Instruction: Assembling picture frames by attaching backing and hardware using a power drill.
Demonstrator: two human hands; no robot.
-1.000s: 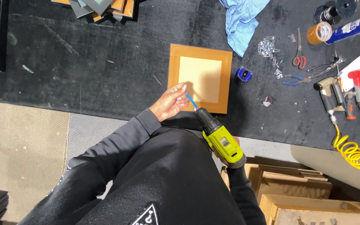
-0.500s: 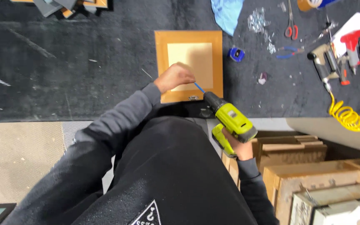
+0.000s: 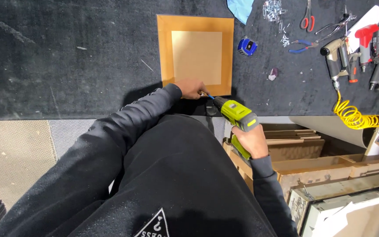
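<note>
Wooden frame (image 3: 195, 55) flat on the dark table (image 3: 66, 57), back side up. Left hand (image 3: 192, 88) pinching something tiny at its near edge. Right hand (image 3: 251, 141) wrapped round the green drill (image 3: 237, 115), tip touching there. Looks mid-job; other edges bare.

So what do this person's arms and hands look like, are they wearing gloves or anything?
No gloves: both hands are bare. The left hand and the right hand each come out of a long black sleeve with a snug ribbed cuff at the wrist. The sleeves belong to a black sweatshirt dusted with pale specks, with a white triangular emblem low on the front. No watch, rings or bands show on the wrists or the fingers.
</note>
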